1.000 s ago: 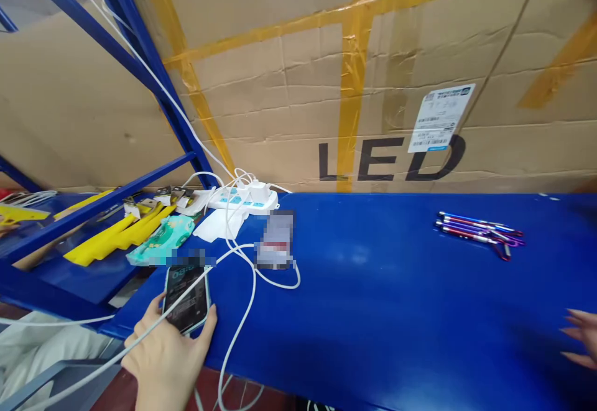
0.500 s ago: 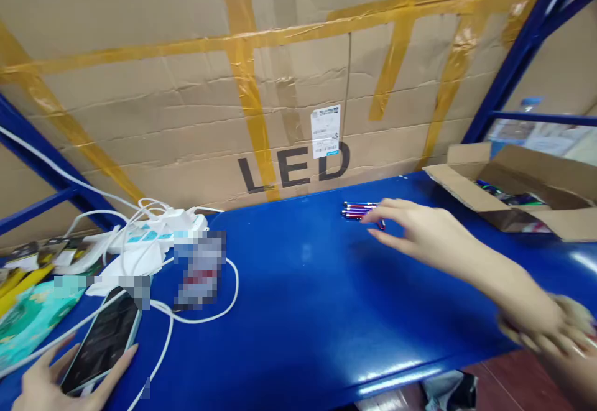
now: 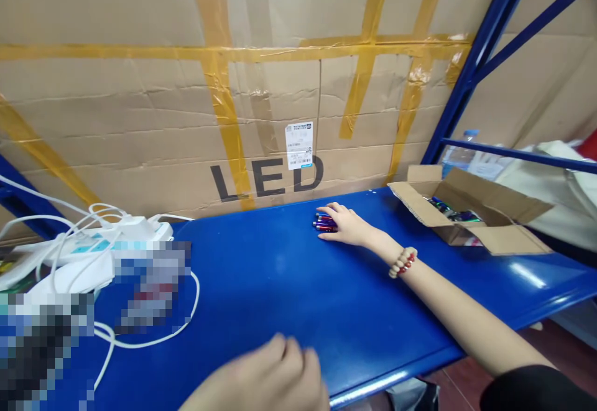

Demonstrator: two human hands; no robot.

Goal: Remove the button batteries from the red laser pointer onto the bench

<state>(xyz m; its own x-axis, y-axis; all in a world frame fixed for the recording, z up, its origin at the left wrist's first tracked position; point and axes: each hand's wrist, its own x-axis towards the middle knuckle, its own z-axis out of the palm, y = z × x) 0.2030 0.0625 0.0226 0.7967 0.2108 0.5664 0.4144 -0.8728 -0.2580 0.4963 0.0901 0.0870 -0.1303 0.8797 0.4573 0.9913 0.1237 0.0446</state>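
The right hand (image 3: 347,226) is reaching across the bench (image 3: 289,286) to its far edge, with the palm down and the fingers (image 3: 332,208) curling loosely over a small bundle of pens (image 3: 323,223). The hand is lying on the bundle, but whether it is actually gripping it cannot be told. A beaded bracelet (image 3: 402,262) is sitting on the wrist.

The pens are lying flat and side by side, pointing left and right. Their barrels are showing red, dark blue and purple with a metallic shine, and only their left ends are showing from under the fingers.

The left hand (image 3: 265,380) is hovering low at the near edge of the bench, blurred, with the fingers bent inward in a loose fist and holding nothing visible.

The bench is glossy blue. To the right of the pens, an open cardboard box (image 3: 471,215) is standing with its flaps spread, and more coloured items are lying inside. To the far left, a white power strip (image 3: 100,240) is lying with white cables (image 3: 153,336) looping toward the near side. Behind the bench, a large taped carton (image 3: 186,106) printed "LED" is standing against the blue rack upright (image 3: 471,66).
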